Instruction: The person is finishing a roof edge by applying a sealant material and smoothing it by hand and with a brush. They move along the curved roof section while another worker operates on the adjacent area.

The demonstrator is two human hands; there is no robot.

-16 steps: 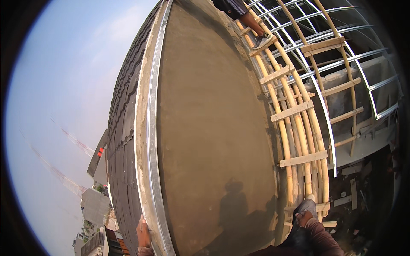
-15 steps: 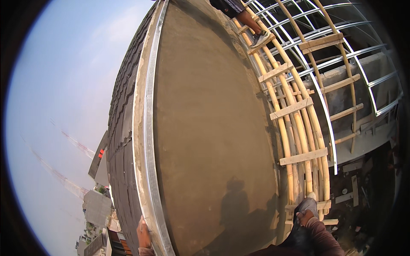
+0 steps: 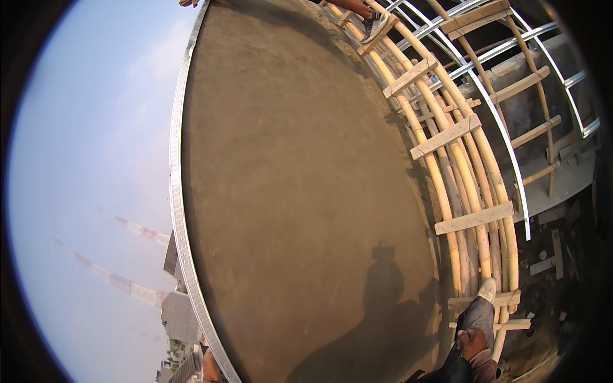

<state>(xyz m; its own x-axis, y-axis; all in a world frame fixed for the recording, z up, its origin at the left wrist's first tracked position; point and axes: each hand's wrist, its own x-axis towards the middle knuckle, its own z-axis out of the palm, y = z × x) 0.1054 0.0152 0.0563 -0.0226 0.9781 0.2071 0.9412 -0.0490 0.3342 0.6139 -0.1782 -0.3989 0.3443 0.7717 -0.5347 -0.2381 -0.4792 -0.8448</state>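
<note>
A long silvery metal strip [image 3: 175,159] runs along the edge of a broad brown plastered surface [image 3: 294,166], bowed by the lens. My left hand [image 3: 209,367] is at its near end, on the outer side. The strip and the lower picture edge hide most of its fingers, so its grip does not show. My right hand [image 3: 471,345] rests on my dark trouser leg [image 3: 479,314], fingers curled in, with no tool visible. My shoe [image 3: 487,290] stands on the bamboo scaffold [image 3: 456,255].
Wooden crosspieces [image 3: 474,217] tie the scaffold poles. Farther along stands another person's shoe [image 3: 375,27]. Metal framing [image 3: 511,143] and a bamboo ladder [image 3: 520,83] lie right, above a dark drop with debris. Lattice towers [image 3: 121,281] and buildings [image 3: 181,316] show left.
My view has shifted, and the metal strip now covers the roof tiles seen earlier at the left. My left hand sits lower and more hidden. The right hand stays on my leg.
</note>
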